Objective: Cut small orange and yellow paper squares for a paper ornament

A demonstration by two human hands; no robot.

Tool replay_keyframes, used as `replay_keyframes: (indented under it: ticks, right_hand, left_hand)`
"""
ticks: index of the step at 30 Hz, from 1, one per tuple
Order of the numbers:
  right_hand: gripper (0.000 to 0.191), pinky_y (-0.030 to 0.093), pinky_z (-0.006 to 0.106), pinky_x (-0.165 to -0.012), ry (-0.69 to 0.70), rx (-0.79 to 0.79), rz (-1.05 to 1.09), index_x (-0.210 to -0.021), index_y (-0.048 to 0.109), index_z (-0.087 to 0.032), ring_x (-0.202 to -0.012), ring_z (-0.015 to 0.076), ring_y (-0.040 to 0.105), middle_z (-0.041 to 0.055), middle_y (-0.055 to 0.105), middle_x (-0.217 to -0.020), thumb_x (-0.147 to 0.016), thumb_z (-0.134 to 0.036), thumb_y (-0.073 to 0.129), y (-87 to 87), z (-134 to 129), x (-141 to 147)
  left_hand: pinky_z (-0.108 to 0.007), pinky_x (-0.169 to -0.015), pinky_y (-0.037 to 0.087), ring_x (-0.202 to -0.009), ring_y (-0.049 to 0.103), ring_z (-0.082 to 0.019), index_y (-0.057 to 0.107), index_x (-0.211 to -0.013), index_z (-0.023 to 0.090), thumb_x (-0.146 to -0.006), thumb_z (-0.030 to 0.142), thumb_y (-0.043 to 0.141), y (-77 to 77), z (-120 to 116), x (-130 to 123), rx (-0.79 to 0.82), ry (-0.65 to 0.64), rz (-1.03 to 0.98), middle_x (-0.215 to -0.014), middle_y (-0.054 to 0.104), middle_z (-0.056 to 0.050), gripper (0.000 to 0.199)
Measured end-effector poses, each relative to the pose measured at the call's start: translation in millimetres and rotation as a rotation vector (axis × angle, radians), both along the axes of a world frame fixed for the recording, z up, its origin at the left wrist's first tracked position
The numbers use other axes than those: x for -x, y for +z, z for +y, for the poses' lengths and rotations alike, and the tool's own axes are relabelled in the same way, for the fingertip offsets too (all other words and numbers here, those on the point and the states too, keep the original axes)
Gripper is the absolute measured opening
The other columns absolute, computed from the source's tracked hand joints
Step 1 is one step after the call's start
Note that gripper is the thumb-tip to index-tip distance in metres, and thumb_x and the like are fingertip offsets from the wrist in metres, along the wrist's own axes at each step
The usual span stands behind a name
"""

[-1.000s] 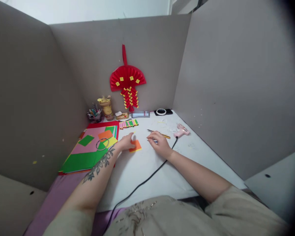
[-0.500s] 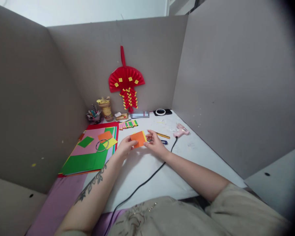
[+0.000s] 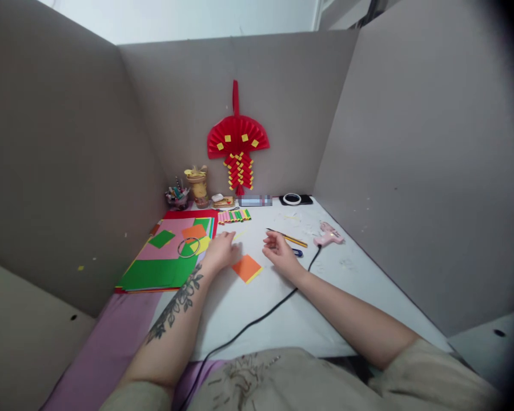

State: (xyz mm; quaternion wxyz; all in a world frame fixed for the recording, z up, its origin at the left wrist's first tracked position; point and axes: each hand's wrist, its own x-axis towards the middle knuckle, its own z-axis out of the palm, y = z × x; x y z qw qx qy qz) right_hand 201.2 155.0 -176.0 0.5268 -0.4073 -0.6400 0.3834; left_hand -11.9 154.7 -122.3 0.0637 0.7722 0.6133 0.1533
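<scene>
An orange paper square (image 3: 247,268) with a yellow edge along its lower right side lies on the white table between my hands. My left hand (image 3: 221,251) is just up and left of it, fingers stretched forward and apart. Right by those fingertips is a thin yellow strip (image 3: 240,234); whether they touch it I cannot tell. My right hand (image 3: 279,254) hovers with loosely bent, parted fingers and nothing in them. A yellow pencil (image 3: 298,242) and a blue-handled tool (image 3: 297,252), partly hidden, lie beside it.
Coloured paper sheets (image 3: 160,274) are stacked at left, with smaller squares and a ring (image 3: 189,247) on top. Several small paper rolls (image 3: 235,216) lie behind my hands. A pink glue gun (image 3: 329,234) trails a black cord (image 3: 257,321). A red fan ornament (image 3: 239,137) hangs on the back panel.
The orange square, held in both hands before, now lies on the table. My hands have let go and moved apart. The view has shifted slightly left.
</scene>
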Motion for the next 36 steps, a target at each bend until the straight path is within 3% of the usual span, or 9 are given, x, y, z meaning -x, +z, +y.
replay_keyframes:
  ticks: [5, 9, 15, 20, 24, 26, 30, 31, 36]
  right_hand:
    - [0.021, 0.048, 0.032, -0.070, -0.026, -0.062, -0.058, -0.092, 0.049, -0.021, -0.082, 0.0160, 0.056, 0.0042, 0.056, -0.094, -0.075, -0.030, 0.058, 4.1, -2.8, -1.8]
    - [0.020, 0.048, 0.031, -0.069, -0.015, -0.072, -0.078, -0.091, 0.049, -0.020, -0.081, 0.0162, 0.056, 0.0041, 0.056, -0.092, -0.075, -0.029, 0.057, 4.4, -3.9, -1.9]
    - [0.020, 0.047, 0.032, -0.072, -0.019, -0.067, -0.091, -0.093, 0.051, -0.020, -0.082, 0.0168, 0.056, 0.0045, 0.056, -0.094, -0.076, -0.030, 0.057, 4.5, -3.8, -3.3]
    - [0.021, 0.046, 0.032, -0.071, -0.021, -0.060, -0.102, -0.093, 0.051, -0.020, -0.082, 0.0168, 0.055, 0.0044, 0.056, -0.093, -0.076, -0.030, 0.056, 5.7, -4.1, -3.9]
    - [0.021, 0.046, 0.031, -0.069, -0.017, -0.065, -0.091, -0.092, 0.052, -0.019, -0.081, 0.0164, 0.055, 0.0043, 0.057, -0.093, -0.075, -0.030, 0.057, 7.8, -5.4, -2.9]
    - [0.019, 0.045, 0.030, -0.069, -0.012, -0.053, -0.091, -0.089, 0.053, -0.019, -0.079, 0.0163, 0.054, 0.0036, 0.057, -0.089, -0.075, -0.031, 0.057, 8.7, -5.5, -2.7]
    - [0.013, 0.042, 0.028, -0.066, 0.026, -0.016, -0.097, -0.080, 0.054, -0.019, -0.073, 0.0150, 0.052, 0.0014, 0.056, -0.079, -0.078, -0.032, 0.055, 9.5, -5.3, -3.4]
    - [0.013, 0.041, 0.028, -0.066, 0.037, -0.013, -0.095, -0.079, 0.054, -0.019, -0.072, 0.0147, 0.052, 0.0011, 0.055, -0.078, -0.078, -0.032, 0.054, 9.5, -5.4, -3.7]
    - [0.012, 0.040, 0.027, -0.064, 0.040, -0.011, -0.112, -0.077, 0.054, -0.019, -0.069, 0.0144, 0.050, 0.0009, 0.055, -0.077, -0.078, -0.031, 0.054, 8.6, -6.3, -3.9]
  left_hand:
    - [-0.037, -0.082, 0.041, -0.104, 0.053, -0.031, 0.059, -0.106, 0.016, -0.079, 0.030, 0.050, 9.0, 0.6, 60.6, -0.042, 0.440, 0.197, -0.110, 0.059, -0.017, 0.031]
    - [-0.034, -0.069, 0.043, -0.088, 0.060, -0.031, 0.063, -0.088, 0.017, -0.075, 0.036, 0.053, 3.0, 2.7, 92.1, 0.193, 0.473, 0.207, -0.091, 0.065, -0.016, 0.025]
    - [-0.034, -0.070, 0.043, -0.086, 0.060, -0.030, 0.065, -0.084, 0.013, -0.077, 0.024, 0.048, 4.0, 0.3, 82.5, 0.137, 0.464, 0.259, -0.087, 0.065, -0.018, 0.021]
    - [-0.040, -0.070, 0.043, -0.092, 0.057, -0.036, 0.064, -0.089, 0.009, -0.083, 0.028, 0.044, 14.7, -7.5, 91.2, -0.040, 0.554, 0.260, -0.091, 0.063, -0.021, 0.028]
    - [-0.040, -0.069, 0.043, -0.088, 0.058, -0.035, 0.064, -0.090, 0.008, -0.084, 0.027, 0.043, 15.8, -7.6, 94.5, -0.080, 0.606, 0.234, -0.094, 0.061, -0.022, 0.029]
    - [-0.036, -0.070, 0.044, -0.086, 0.059, -0.030, 0.064, -0.089, 0.010, -0.084, 0.026, 0.042, 13.1, -6.0, 82.9, -0.090, 0.513, 0.165, -0.093, 0.063, -0.018, 0.028]
    - [-0.026, -0.073, 0.043, -0.086, 0.059, -0.019, 0.065, -0.089, 0.019, -0.083, 0.024, 0.043, 1.8, -4.6, 44.0, -0.023, 0.144, 0.047, -0.094, 0.065, -0.007, 0.023]
    - [-0.026, -0.075, 0.043, -0.089, 0.059, -0.019, 0.065, -0.091, 0.019, -0.082, 0.024, 0.045, -1.6, -4.5, 36.6, -0.030, 0.129, 0.072, -0.097, 0.064, -0.007, 0.022]
    - [-0.034, -0.076, 0.042, -0.095, 0.057, -0.029, 0.062, -0.097, 0.013, -0.080, 0.026, 0.048, -12.8, -2.6, 42.8, -0.069, 0.380, 0.250, -0.099, 0.061, -0.015, 0.025]
